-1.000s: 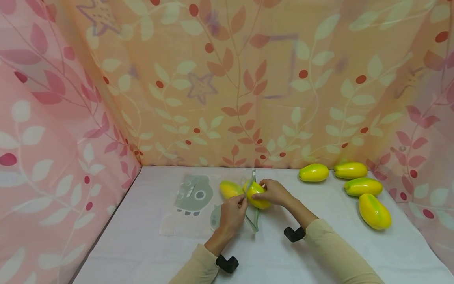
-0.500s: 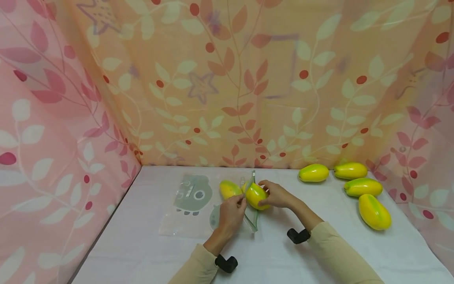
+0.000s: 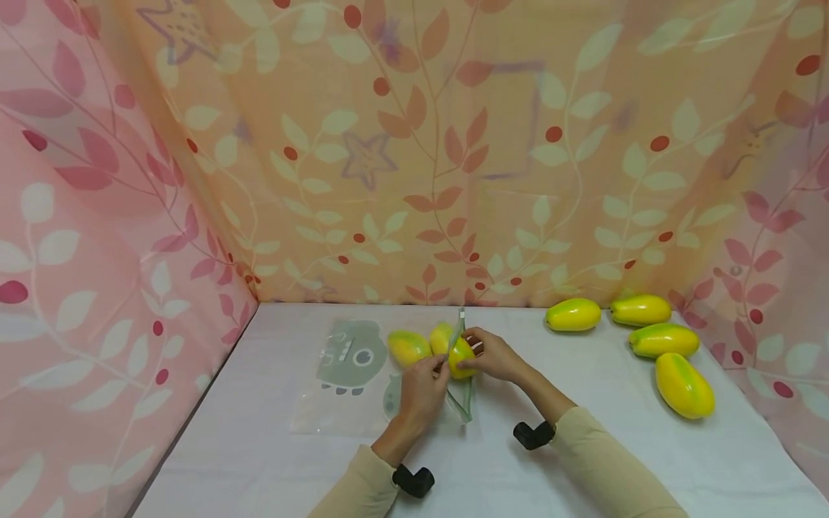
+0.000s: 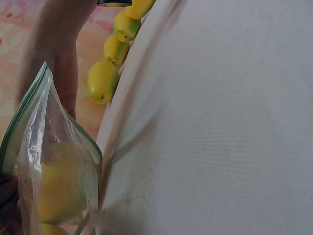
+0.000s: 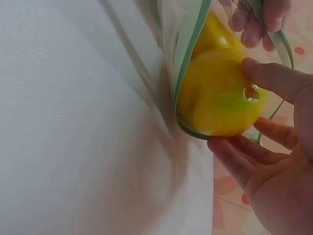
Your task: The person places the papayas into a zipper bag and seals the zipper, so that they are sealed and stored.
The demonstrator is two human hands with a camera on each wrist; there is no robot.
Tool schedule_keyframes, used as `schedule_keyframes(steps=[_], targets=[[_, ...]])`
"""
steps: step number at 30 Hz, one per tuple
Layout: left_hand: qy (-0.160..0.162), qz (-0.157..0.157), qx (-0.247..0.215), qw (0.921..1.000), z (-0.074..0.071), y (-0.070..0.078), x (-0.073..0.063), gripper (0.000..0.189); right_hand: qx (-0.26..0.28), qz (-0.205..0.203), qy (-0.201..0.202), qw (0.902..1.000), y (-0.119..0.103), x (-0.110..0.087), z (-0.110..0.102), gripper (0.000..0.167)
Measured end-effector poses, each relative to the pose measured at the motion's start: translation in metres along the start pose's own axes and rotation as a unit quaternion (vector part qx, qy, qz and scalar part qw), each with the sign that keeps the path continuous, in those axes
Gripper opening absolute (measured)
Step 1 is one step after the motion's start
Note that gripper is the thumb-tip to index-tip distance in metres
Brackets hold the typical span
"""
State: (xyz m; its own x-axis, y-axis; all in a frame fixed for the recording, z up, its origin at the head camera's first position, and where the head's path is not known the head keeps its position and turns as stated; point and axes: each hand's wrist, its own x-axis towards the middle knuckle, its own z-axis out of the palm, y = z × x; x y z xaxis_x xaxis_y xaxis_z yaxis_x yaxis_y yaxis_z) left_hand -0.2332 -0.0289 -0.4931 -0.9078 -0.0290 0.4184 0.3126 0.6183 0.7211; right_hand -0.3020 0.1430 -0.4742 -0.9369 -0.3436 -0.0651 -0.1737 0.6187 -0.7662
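Note:
A clear zip bag (image 3: 352,360) with a grey-green cartoon print and green zip edges lies on the white table, its mouth facing right. My left hand (image 3: 421,396) pinches the edge of the mouth between thumb and fingers. At the opening, my right hand (image 3: 497,355) grips a shiny yellow-green papaya (image 5: 220,95), thumb above and fingers below. Most of that papaya is within the green rim in the right wrist view. Deeper inside lie a papaya (image 3: 408,348) and, partly hidden, another papaya (image 3: 441,337). The left wrist view shows yellow fruit through the plastic (image 4: 38,142).
Several more papayas rest at the table's back right, including one papaya (image 3: 573,315) at the far edge and another papaya (image 3: 684,385) closest to me. Leaf-patterned curtains (image 3: 388,216) stand around the back and sides of the table (image 3: 220,432).
My right hand has moved left, pushing its papaya further into the bag's mouth. The papayas inside have shifted left. My left hand keeps its hold on the bag's edge.

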Motion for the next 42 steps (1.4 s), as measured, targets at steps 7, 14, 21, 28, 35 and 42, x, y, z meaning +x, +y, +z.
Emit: schedule_keyframes(steps=[7,14,21,28,35,42], targets=[[0.001,0.001,0.001,1.0000,-0.001,0.000,0.001,0.019,0.024,-0.002,0.009,0.9997,0.003,0.000,0.005,0.057],[0.002,0.004,-0.001,1.0000,0.000,0.000,-0.002,0.019,0.061,-0.008,0.067,0.9959,0.005,0.006,0.019,0.047],[0.014,0.018,0.000,0.9997,0.001,-0.002,-0.003,0.017,0.090,0.019,0.075,0.9930,0.004,0.010,0.033,0.036],[0.012,0.019,-0.002,0.9997,0.000,-0.003,-0.002,0.017,0.096,0.014,0.075,0.9925,0.005,0.006,0.028,0.038],[0.017,0.027,0.001,0.9995,0.000,-0.004,-0.003,0.016,0.064,0.008,0.057,0.9963,0.007,0.002,0.007,0.046],[0.017,0.027,-0.004,0.9995,-0.001,-0.003,-0.003,0.016,0.001,-0.007,0.055,0.9985,0.007,-0.001,-0.020,0.049]])
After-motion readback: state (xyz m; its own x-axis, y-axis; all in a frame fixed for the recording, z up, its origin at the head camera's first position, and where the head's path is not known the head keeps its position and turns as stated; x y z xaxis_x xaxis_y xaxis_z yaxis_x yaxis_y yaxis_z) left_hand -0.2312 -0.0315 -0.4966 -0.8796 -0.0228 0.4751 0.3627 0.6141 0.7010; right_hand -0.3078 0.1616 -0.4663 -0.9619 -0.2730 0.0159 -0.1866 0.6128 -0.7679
